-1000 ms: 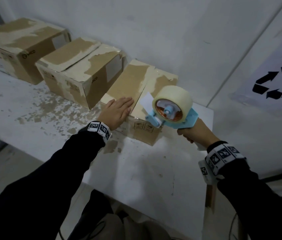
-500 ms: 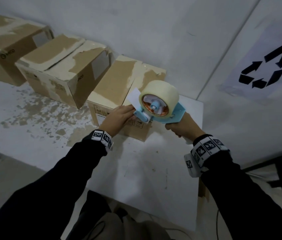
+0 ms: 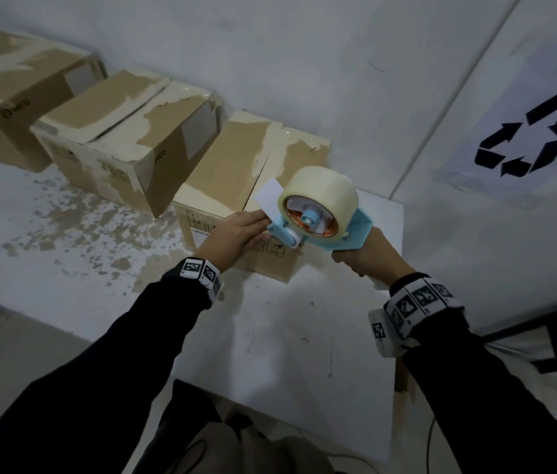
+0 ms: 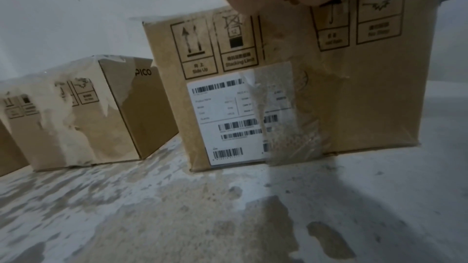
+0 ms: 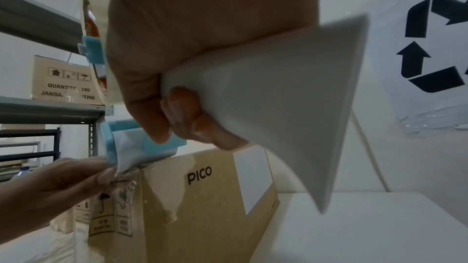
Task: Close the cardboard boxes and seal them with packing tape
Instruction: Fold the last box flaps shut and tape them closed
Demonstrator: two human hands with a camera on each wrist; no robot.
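Cardboard box [image 3: 236, 186] nearest me, on white table [image 3: 287, 336] against wall, flaps down, old tape across top. My right hand [image 3: 366, 258] clenched round handle of blue tape dispenser [image 3: 318, 213], held at box's front top edge, roll upright. My left hand [image 3: 232, 234] at 9 o'clock of dispenser, fingertips pinching loose tape end [image 5: 124, 159] at its mouth, just above box's front face. Two more boxes [image 3: 126, 138] toward 10 o'clock along wall.
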